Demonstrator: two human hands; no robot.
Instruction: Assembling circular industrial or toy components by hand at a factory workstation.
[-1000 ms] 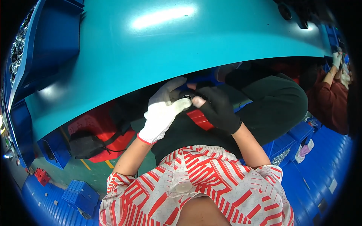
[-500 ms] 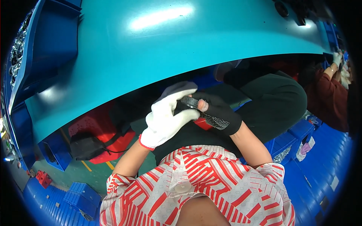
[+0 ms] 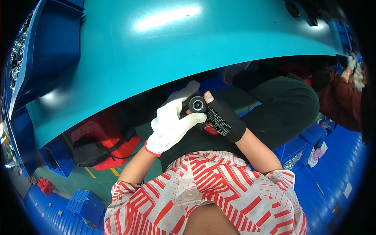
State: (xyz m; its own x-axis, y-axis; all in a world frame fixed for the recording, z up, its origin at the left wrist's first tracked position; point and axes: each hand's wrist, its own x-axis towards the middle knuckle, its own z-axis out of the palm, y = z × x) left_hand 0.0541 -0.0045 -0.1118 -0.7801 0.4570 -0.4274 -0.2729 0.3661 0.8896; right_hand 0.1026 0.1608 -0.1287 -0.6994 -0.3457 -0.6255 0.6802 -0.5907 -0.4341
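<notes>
Both hands are raised together just below the near edge of the teal table (image 3: 164,51). A small black cylindrical part (image 3: 197,105) with a round, lens-like end face is pinched between them. The left hand (image 3: 172,123), clad in a white knit glove with a red cuff, is closed around the part from the left, its thumb laid across beneath the round face and its fingers curled behind. The right hand (image 3: 221,119), covered by a black dotted fingerless glove, is pressed against the part from the right, with the bare thumb tip touching the rim. A red object (image 3: 211,130) is partly hidden under the right palm; what it is cannot be told. A red-and-white striped shirt (image 3: 203,192) is seen at the lower edge. A red crate (image 3: 103,135) with a black strap across it is seen under the table, to the left. Blue bins (image 3: 84,203) are set on the floor, and another person's arm (image 3: 342,103) in a dark red sleeve is seen at the far right.
</notes>
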